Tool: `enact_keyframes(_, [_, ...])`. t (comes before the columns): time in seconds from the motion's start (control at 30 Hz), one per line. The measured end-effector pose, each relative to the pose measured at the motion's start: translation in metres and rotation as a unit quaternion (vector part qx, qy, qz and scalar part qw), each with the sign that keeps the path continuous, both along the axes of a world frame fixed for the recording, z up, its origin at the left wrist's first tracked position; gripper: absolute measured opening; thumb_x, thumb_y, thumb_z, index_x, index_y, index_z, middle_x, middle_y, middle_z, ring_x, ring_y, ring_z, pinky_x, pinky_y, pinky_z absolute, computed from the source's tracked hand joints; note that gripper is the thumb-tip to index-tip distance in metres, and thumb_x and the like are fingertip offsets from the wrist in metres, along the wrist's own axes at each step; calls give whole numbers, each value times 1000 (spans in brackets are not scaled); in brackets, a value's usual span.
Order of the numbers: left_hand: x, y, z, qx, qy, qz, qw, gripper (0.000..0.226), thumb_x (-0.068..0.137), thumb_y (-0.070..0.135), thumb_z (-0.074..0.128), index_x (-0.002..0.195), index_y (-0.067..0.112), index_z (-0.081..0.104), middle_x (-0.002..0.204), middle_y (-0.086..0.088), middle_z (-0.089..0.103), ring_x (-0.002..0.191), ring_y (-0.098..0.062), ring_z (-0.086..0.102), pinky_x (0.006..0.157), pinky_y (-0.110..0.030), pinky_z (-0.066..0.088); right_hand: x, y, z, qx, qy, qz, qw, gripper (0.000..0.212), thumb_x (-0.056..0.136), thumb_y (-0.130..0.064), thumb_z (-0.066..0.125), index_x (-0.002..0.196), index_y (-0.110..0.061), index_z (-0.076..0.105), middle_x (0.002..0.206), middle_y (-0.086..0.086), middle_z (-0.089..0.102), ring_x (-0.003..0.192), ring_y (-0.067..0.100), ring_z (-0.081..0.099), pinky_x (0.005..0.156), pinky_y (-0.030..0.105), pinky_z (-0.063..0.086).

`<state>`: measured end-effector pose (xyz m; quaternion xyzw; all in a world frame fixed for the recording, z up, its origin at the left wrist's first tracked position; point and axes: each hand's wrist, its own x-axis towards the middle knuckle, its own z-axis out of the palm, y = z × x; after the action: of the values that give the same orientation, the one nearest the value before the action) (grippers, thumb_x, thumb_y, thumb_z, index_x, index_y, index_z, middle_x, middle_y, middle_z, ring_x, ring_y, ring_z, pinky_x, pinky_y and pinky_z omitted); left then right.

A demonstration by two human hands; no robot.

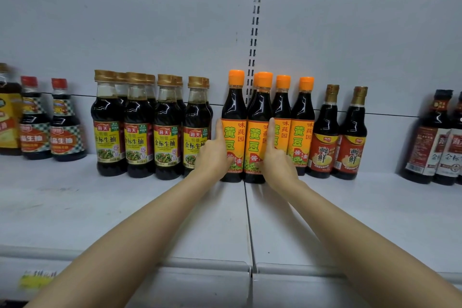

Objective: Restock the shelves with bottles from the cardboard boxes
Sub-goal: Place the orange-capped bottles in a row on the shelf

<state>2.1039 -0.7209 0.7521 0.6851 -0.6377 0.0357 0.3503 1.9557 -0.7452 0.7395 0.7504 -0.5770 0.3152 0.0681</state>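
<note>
1. I see the white shelf (150, 207) carrying upright sauce bottles along its back panel.
2. Left hand (215, 155) grips the leftmost orange-capped soy sauce bottle (233, 107), thumb raised.
3. Right hand (276, 157) grips the next orange-capped bottle (260, 112), touching the first.

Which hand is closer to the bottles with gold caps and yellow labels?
Left. The left hand is right beside those gold-capped bottles; the right hand is farther away, among the orange-capped bottles.
</note>
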Motion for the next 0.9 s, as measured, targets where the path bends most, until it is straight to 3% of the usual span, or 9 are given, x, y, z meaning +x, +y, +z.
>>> enact_keyframes(0.27, [1,-3,0,1,-12,-1,1000,106,87,24,68,149,19,-18,96,-13,66,81,-27,65,73,-41,56,-1,-1,1,-4,21,-9,1000,104,94,-12,57,142,-20,-35,83,9,65,66,23,61,58,35,51])
enact_keyframes(0.43, [0,4,4,26,-26,4,999,107,86,28,68,148,19,-19,100,-11,64,83,-27,64,73,-42,56,-1,10,12,40,39,-2,998,105,95,-25,59,143,-18,-35,80,7,61,68,23,61,64,37,53])
enact_keyframes(0.5, [-2,10,7,23,-39,14,999,107,85,30,68,149,20,-17,105,-11,60,88,-27,62,73,-42,54,-4,16,16,45,39,-2,998,107,93,-33,60,144,-20,-32,92,8,62,76,24,61,72,39,54])
enact_keyframes(0.63, [-5,29,7,5,-57,-2,998,96,86,29,66,152,19,-3,123,-13,47,111,-29,50,89,-43,49,-10,37,18,28,37,15,999,101,90,-38,62,150,-22,-19,130,12,47,117,28,48,100,47,40])
enact_keyframes(0.77, [-8,61,6,-8,-97,8,995,85,87,35,62,150,20,8,134,-13,36,125,-29,34,101,-45,38,-4,65,15,-18,58,77,995,86,92,-37,57,153,-24,-3,143,10,29,130,26,31,103,46,33])
enact_keyframes(0.9, [5,96,4,23,-142,77,987,81,88,40,58,150,19,10,147,-13,24,140,-32,14,111,-54,21,10,89,10,-16,84,150,985,77,95,-42,51,153,-25,4,150,7,21,136,25,20,104,48,30])
